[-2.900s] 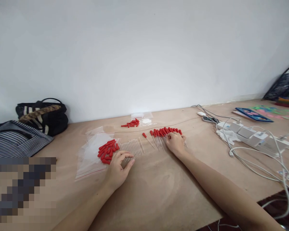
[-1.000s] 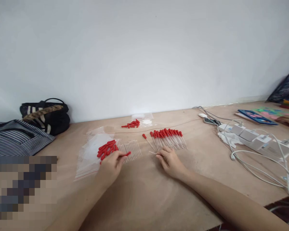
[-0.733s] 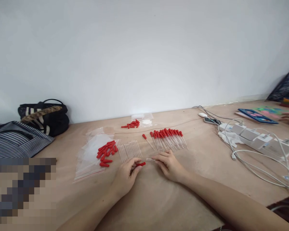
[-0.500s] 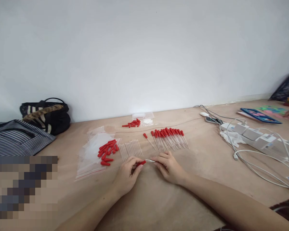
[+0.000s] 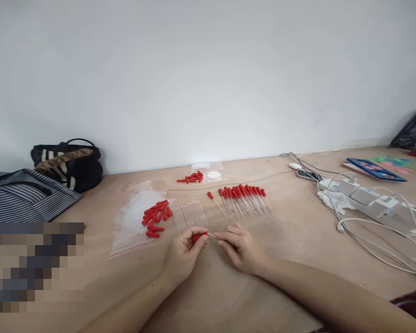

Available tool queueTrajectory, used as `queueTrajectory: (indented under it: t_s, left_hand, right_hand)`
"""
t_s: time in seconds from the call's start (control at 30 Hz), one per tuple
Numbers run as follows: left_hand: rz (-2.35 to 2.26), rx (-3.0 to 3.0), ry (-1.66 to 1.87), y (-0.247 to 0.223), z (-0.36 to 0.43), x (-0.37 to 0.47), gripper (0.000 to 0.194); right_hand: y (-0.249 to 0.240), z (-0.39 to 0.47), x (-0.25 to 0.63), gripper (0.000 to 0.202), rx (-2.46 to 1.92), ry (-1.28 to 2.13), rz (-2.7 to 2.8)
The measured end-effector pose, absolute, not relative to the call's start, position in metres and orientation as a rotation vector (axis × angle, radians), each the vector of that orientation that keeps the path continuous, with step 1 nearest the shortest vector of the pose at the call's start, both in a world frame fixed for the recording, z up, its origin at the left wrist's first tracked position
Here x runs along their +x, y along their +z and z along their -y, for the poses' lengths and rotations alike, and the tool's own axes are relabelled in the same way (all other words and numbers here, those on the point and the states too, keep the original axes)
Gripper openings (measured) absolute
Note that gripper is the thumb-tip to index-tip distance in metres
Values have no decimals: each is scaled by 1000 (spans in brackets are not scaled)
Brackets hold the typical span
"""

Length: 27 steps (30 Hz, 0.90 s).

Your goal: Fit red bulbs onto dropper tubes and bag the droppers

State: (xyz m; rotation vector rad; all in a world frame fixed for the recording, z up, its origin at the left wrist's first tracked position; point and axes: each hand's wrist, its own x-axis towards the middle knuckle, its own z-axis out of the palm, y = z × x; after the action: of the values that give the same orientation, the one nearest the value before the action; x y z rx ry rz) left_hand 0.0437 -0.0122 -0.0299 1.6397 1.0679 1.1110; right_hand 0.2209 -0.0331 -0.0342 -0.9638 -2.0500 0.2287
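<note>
My left hand (image 5: 187, 247) pinches a red rubber dropper bulb (image 5: 196, 237) between thumb and fingers. From my right hand (image 5: 238, 247), closed around it, a thin clear pipette tube (image 5: 211, 235) reaches to the bulb's narrow end; whether its tip sits inside the bulb I cannot tell. Just beyond my left hand lies a row of bare clear tubes (image 5: 189, 215). Past my right hand several droppers with red bulbs (image 5: 246, 196) lie side by side, and a single dropper (image 5: 215, 202) lies apart on their left. A pile of loose red bulbs (image 5: 156, 215) is at the left.
Clear zip bags (image 5: 131, 226) lie under the bulb pile. Smaller red pieces (image 5: 192, 177) and a clear packet (image 5: 208, 170) are near the wall. At right are a power strip with white chargers (image 5: 364, 196), looping cables and a blue tray (image 5: 377, 169). Bags (image 5: 69, 164) stand at left.
The bulb and tube have come closer together, with less tube showing between my hands. My right fingers have shifted slightly. A hand at the far right edge is gone from view.
</note>
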Motion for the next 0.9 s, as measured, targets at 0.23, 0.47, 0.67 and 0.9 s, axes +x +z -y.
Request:
queueTrajectory:
  t_s: [0.23,0.47,0.67,0.9]
  left_hand:
    - [-1028,1597,1078,-34,13,42,14]
    - [-1029,1683,1023,-35,15,42,16]
    - [-1086,1786,990,-34,15,40,16]
    - [-1076,1723,966,-32,15,40,14]
  right_hand:
    - [-30,26,233,29,-858,91,2222]
    - [-30,25,235,31,-896,40,2287]
    - [-31,25,226,28,-890,92,2299]
    - [-25,22,226,25,-876,226,2302]
